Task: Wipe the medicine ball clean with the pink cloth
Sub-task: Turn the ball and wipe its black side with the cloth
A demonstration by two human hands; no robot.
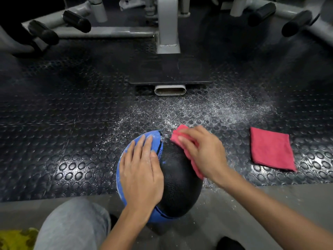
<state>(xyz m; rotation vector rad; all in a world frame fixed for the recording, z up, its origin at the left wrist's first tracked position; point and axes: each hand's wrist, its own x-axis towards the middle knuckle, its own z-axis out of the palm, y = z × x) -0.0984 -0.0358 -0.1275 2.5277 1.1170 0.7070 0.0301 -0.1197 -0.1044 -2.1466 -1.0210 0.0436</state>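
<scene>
A blue and black medicine ball (pixel 178 181) sits on the floor right in front of me. My left hand (pixel 142 172) lies flat on its blue left side with the fingers straight, steadying it. My right hand (pixel 201 152) presses a pink cloth (pixel 180 141) against the ball's upper right, black part, fingers spread over the cloth. The cloth sticks out beyond my fingertips and below my palm. White dust streaks show on the blue panel near my left fingertips.
A second folded pink cloth (pixel 272 148) lies on the studded black rubber floor (pixel 72 141) to the right. White powder (pixel 198 109) is scattered beyond the ball. A grey gym machine frame (pixel 168 33) with a black footplate (pixel 169 71) stands ahead. My knee (pixel 72 226) is at lower left.
</scene>
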